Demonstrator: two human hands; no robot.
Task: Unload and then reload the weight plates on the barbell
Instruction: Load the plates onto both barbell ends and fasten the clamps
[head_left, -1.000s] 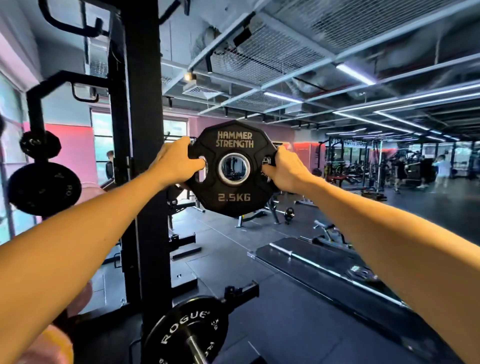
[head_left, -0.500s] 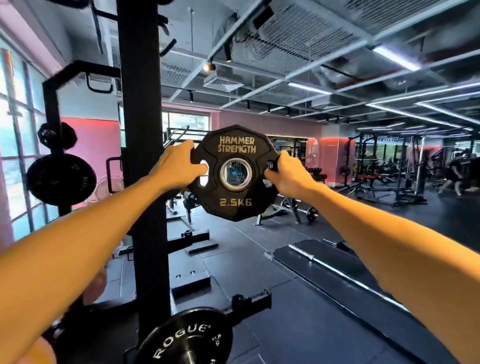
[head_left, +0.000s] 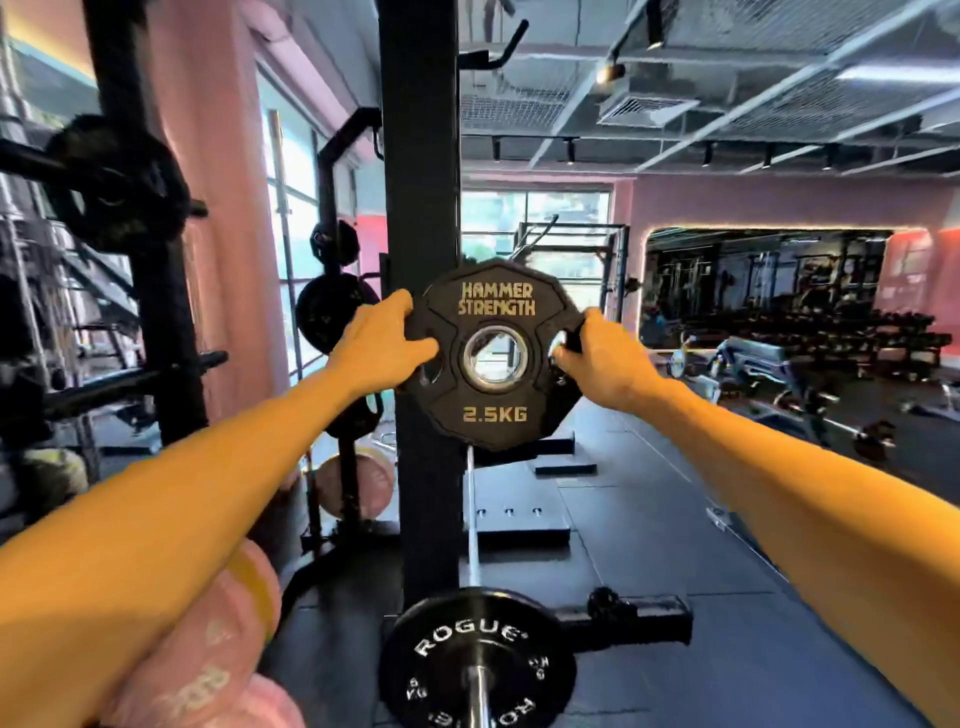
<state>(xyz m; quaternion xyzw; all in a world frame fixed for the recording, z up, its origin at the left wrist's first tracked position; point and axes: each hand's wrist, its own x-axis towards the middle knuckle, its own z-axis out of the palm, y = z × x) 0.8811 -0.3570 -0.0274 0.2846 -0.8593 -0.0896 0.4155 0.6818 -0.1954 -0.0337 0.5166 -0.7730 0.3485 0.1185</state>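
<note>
Gripping fingers (head_left: 426, 347) half-hidden behind plate (head_left: 493, 415)

A black, many-sided plate (head_left: 493, 356) marked "HAMMER STRENGTH" and "2.5KG" in gold, with a steel-ringed centre hole, stands upright facing the camera, held in the air at both side grip slots in front of the rack upright. Below it, a round black "ROGUE" plate (head_left: 478, 657) sits on the barbell (head_left: 480, 696), whose steel sleeve end points toward the camera.
</note>
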